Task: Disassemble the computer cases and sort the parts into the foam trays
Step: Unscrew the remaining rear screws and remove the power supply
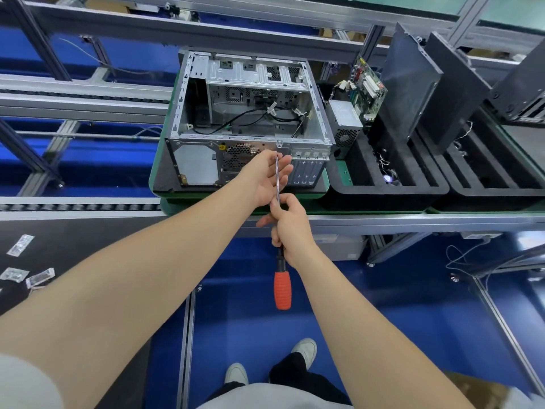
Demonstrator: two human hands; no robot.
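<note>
The case (250, 113), opened and largely gutted, lies on a green pallet (323, 184), its rear panel turned toward the person. A screwdriver (278, 231) is gripped by the right hand (290, 228) at the shaft just above the orange handle, the tip raised to a screw near the rear panel's top edge. The shaft is steadied by the left hand (272, 175), loosely cupped around it, apparently to keep the tip seated. Right of the case, a foam tray (383, 193) already holds a board (368, 90) and power supply (345, 119), stood upright in slots
</note>
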